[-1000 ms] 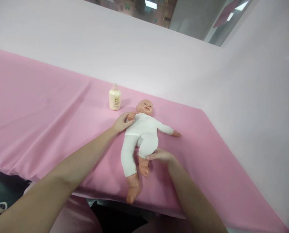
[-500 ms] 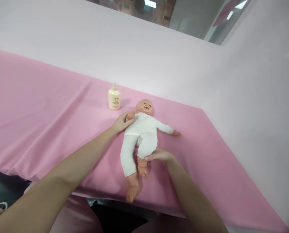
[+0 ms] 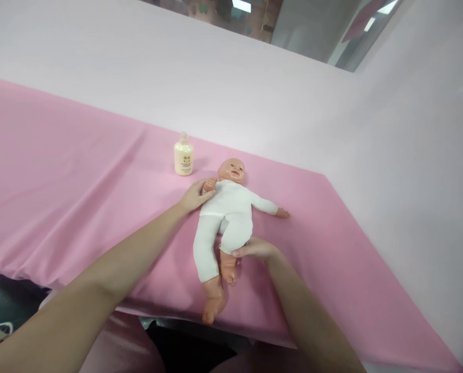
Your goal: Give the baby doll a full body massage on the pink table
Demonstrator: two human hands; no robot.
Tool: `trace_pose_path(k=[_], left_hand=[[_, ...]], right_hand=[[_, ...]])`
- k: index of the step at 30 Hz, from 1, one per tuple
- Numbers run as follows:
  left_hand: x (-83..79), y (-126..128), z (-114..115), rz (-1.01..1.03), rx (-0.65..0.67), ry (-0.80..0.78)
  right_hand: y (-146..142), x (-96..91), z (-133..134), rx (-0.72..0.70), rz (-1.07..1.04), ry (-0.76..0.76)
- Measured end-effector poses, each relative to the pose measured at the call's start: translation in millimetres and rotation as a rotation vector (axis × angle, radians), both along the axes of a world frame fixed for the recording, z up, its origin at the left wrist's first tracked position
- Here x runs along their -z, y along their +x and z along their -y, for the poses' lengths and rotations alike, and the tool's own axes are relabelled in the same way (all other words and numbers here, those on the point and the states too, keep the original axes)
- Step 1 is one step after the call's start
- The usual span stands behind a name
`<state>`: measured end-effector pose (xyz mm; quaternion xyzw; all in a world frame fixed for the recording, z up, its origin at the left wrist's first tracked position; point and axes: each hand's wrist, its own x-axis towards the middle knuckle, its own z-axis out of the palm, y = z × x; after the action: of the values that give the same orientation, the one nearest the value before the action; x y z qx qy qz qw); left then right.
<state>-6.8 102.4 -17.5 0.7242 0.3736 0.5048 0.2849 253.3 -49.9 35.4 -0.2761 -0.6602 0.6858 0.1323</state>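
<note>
A baby doll point(image 3: 230, 199) in a white body and leggings lies on its back on the pink-covered table point(image 3: 313, 248), head toward the wall and feet toward me. My left hand point(image 3: 194, 196) is closed around the doll's arm on the left, close to its small fist; some of my fingers are hidden behind it. Lower down, my right hand point(image 3: 255, 248) grips the doll's bent leg on the right, thumb across the shin above the foot and the other fingers out of sight beneath. The doll's other leg stretches straight toward the table's front edge.
A cream pump bottle point(image 3: 184, 158) stands upright left of the doll's head. Behind the table runs a white wall point(image 3: 146, 67), with a window point(image 3: 305, 31) at its top. Another white wall borders the right side. The pink cloth has creases on the left.
</note>
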Motion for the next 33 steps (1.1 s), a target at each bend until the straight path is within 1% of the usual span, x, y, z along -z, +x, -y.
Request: trace_pose_path(k=[4,16,25,33], left_hand=[[0.3,-0.5,-0.1,-0.006,-0.009,-0.008],[1.3,-0.6,-1.4,0.006,-0.001,0.008],[-0.3,-0.3,-0.1,-0.011,-0.002,0.009],[1.1,-0.2,-1.5,-0.024,-0.020,-0.004]], right_hand=[[0.2,1.1,1.3,0.025,0.010,-0.005],[5.6,12.4,-3.0,0.028,0.018,0.006],[3.0,6.2,-1.3,0.004,0.014,0.012],[10.4,23.8,-6.1,0.024,-0.008,0.008]])
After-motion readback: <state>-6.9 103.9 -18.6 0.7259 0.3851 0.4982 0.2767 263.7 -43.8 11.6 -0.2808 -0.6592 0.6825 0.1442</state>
